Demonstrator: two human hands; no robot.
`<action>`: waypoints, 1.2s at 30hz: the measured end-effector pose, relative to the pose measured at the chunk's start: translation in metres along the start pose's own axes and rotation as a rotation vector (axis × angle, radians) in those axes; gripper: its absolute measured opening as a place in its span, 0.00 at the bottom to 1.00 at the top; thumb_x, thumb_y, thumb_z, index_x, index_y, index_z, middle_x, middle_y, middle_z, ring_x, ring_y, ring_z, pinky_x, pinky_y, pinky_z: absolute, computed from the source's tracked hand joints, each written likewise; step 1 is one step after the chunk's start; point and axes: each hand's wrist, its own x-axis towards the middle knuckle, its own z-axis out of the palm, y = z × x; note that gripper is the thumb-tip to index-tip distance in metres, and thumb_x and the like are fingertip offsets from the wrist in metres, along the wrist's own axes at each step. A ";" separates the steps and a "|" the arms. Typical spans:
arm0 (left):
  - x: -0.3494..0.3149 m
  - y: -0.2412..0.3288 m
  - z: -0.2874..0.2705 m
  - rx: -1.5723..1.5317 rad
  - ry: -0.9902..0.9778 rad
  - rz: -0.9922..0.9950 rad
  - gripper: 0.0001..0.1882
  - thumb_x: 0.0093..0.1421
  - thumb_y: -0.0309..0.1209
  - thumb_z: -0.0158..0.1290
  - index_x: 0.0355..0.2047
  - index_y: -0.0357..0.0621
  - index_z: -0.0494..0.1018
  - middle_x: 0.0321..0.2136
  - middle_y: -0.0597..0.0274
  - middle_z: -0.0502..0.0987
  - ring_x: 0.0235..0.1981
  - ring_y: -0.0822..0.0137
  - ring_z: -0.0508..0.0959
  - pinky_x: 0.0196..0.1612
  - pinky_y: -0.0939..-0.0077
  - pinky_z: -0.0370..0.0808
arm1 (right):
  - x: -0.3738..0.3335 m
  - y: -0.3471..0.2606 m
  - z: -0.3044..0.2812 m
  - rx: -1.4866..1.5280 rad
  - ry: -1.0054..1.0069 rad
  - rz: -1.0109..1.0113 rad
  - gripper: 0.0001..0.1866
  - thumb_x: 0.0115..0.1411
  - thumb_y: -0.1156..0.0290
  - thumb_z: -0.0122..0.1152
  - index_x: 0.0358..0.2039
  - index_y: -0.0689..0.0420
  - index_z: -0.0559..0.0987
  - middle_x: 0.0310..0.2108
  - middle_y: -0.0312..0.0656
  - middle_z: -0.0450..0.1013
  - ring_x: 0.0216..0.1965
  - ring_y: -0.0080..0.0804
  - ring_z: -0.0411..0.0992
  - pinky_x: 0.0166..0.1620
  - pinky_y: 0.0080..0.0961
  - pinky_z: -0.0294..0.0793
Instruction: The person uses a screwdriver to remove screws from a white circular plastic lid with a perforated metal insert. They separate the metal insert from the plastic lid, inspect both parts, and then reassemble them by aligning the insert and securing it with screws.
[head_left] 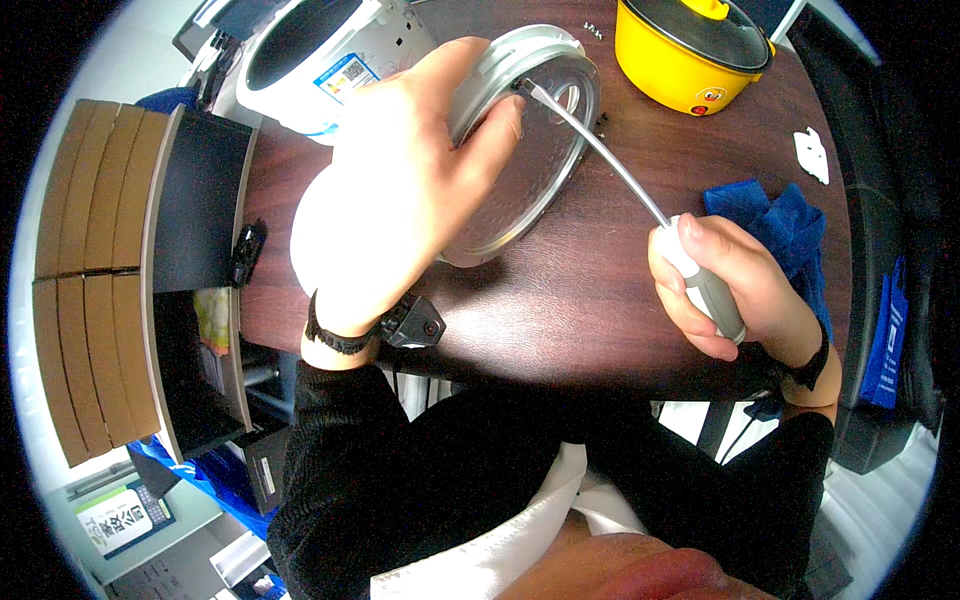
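My left hand [425, 150] grips a round white lid-like part [535, 190], tilted on its edge over the dark wooden table. Its pale ring-shaped rim surrounds a see-through or shiny inner face. The thumb lies across that rim, and glare washes out the white side behind the hand. In my right hand [735, 265] is a screwdriver [612, 160], its grey and white handle wrapped by the fingers. The long metal shaft slants up and left, with its tip at a dark spot on the rim, near my left thumb. Whether a screw sits there is too small to tell.
A white appliance body [300, 75] with an open dark top stands behind the left hand. Far right is a yellow electric pot [690, 55], lidded. A blue cloth [770, 220] lies beside my right hand, a white scrap [811, 155] beyond it. Cardboard boxes [95, 220] stand left.
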 end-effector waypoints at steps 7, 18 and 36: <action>0.000 0.001 0.000 -0.004 -0.004 -0.019 0.19 0.52 0.33 0.60 0.42 0.36 0.75 0.28 0.45 0.79 0.30 0.61 0.81 0.34 0.73 0.75 | 0.000 0.002 0.000 0.009 0.003 0.005 0.27 0.67 0.48 0.34 0.23 0.57 0.67 0.08 0.38 0.62 0.05 0.23 0.60 0.08 0.17 0.53; -0.004 -0.001 0.005 0.137 0.098 0.089 0.18 0.50 0.32 0.61 0.40 0.37 0.75 0.23 0.46 0.78 0.24 0.60 0.81 0.28 0.73 0.75 | 0.007 0.014 -0.003 0.125 -0.115 -0.026 0.26 0.68 0.49 0.32 0.27 0.58 0.67 0.10 0.37 0.62 0.06 0.23 0.58 0.09 0.18 0.53; -0.005 0.001 0.002 0.085 0.056 0.038 0.19 0.51 0.34 0.60 0.41 0.36 0.75 0.26 0.45 0.78 0.28 0.60 0.82 0.32 0.73 0.76 | 0.000 -0.003 -0.003 -0.741 0.361 -0.245 0.16 0.62 0.58 0.53 0.25 0.57 0.69 0.12 0.38 0.67 0.11 0.32 0.65 0.16 0.23 0.61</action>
